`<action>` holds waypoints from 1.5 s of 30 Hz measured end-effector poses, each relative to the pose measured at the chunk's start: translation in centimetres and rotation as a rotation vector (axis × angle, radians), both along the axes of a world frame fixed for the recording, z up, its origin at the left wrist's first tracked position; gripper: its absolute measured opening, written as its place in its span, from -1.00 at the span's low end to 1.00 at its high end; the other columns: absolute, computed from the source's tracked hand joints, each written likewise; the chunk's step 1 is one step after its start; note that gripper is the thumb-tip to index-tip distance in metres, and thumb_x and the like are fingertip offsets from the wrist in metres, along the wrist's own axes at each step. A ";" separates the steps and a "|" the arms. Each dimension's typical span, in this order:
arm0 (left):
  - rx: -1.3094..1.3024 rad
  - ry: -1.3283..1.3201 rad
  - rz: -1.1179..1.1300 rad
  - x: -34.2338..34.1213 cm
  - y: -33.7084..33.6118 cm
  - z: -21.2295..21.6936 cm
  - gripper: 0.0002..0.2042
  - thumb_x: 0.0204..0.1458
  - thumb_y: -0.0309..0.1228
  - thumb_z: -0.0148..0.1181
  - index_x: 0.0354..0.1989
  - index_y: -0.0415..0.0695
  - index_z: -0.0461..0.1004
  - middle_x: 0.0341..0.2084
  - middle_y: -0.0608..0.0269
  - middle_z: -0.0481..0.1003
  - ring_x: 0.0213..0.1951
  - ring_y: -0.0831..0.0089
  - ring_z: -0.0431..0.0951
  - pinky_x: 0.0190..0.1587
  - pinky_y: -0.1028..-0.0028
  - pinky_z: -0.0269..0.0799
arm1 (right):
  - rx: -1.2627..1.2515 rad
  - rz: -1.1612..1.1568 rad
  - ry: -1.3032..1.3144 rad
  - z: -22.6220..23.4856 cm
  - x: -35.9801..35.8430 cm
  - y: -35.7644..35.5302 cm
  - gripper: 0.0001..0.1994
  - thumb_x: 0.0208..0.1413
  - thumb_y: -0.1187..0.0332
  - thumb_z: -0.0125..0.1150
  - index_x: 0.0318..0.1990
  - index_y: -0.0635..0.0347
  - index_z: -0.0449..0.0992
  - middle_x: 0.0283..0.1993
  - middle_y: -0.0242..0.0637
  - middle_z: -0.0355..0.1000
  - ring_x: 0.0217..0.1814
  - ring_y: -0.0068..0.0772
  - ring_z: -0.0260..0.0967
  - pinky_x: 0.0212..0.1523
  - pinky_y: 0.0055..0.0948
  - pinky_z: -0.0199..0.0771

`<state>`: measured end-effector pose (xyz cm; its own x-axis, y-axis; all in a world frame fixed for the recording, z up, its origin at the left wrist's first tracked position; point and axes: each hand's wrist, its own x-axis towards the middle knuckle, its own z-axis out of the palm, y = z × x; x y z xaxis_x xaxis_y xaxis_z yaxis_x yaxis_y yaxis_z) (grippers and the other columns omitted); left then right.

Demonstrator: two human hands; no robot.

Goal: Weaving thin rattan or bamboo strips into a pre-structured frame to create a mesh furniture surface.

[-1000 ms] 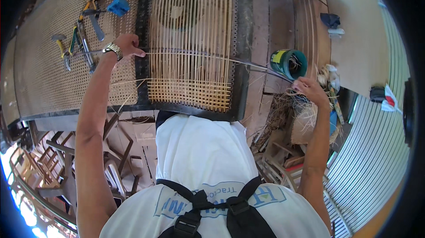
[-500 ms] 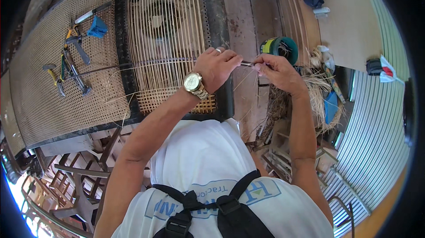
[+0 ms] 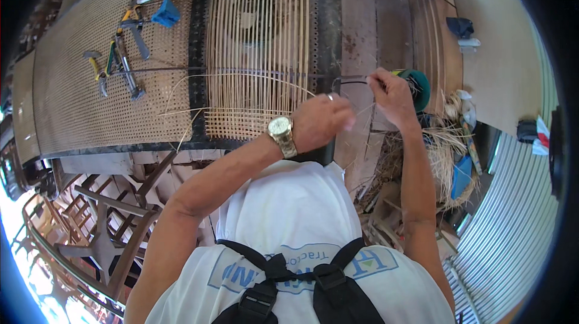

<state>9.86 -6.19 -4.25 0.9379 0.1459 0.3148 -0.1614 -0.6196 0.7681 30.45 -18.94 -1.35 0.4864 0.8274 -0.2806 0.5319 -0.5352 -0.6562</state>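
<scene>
My right hand [image 3: 393,98] has its thumb and fingers pinched on the end of a thin dark strip [image 3: 353,82], just beyond the right edge of a frame. My left hand [image 3: 322,122], with a watch above it, hovers over the frame's near right corner, its fingers curled and smeared by motion. A pale cane strand [image 3: 253,75] arcs over the panel and reaches this hand; whether it is gripped does not show. Lengthwise cane strands [image 3: 259,34] fill the dark-edged frame [image 3: 329,22], with a woven band at the near end. A flat dark bar [image 3: 160,70] crosses the strands.
On the finished cane mesh [image 3: 66,82] at left lie a hammer [image 3: 96,70], other hand tools [image 3: 126,67] and a blue cloth-like piece [image 3: 166,13]. At right are a green bucket [image 3: 420,90] and loose fibre bundles [image 3: 446,143]. Wooden chair frames [image 3: 102,221] stand lower left.
My hands have parted: the left has dropped back toward me, while the right still pinches the strip's end. The cane strand now arcs across the panel. The whole view has shifted.
</scene>
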 end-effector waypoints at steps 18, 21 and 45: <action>0.352 0.437 0.929 -23.6 21.8 -9.2 -0.68 0.12 -0.32 0.23 0.06 0.00 0.51 0.06 0.08 0.47 0.07 0.00 0.50 0.11 0.13 0.44 | -0.066 0.136 0.507 2.5 3.7 3.8 -0.73 0.22 0.24 0.28 -0.40 0.25 0.45 -0.44 -0.57 0.27 -0.35 -0.70 0.15 -0.29 -0.60 0.15; 0.740 0.464 0.797 -22.8 24.2 -7.5 -0.69 0.13 -0.35 0.21 0.07 0.05 0.50 0.11 0.11 0.42 0.14 0.05 0.46 0.15 0.06 0.37 | 0.033 0.080 0.625 3.2 2.4 3.0 -0.76 0.23 0.25 0.28 -0.36 0.20 0.44 -0.42 -0.58 0.24 -0.32 -0.72 0.13 -0.25 -0.62 0.13; 1.098 0.365 0.696 -32.3 52.8 4.0 -0.58 0.18 -0.29 0.19 0.20 -0.14 0.41 0.01 -0.02 0.50 -0.01 0.08 0.53 0.12 0.18 0.44 | 0.189 -0.111 -0.574 0.1 -6.2 11.0 -0.62 0.22 0.16 0.26 0.08 0.18 0.46 0.02 -0.14 0.40 -0.24 -0.23 0.50 -0.11 -0.30 0.49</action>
<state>-22.44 46.62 -0.23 0.8274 0.4576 0.3254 0.5407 -0.8056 -0.2420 24.29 -7.95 -1.26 0.6030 0.7728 0.1979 0.7759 -0.5105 -0.3706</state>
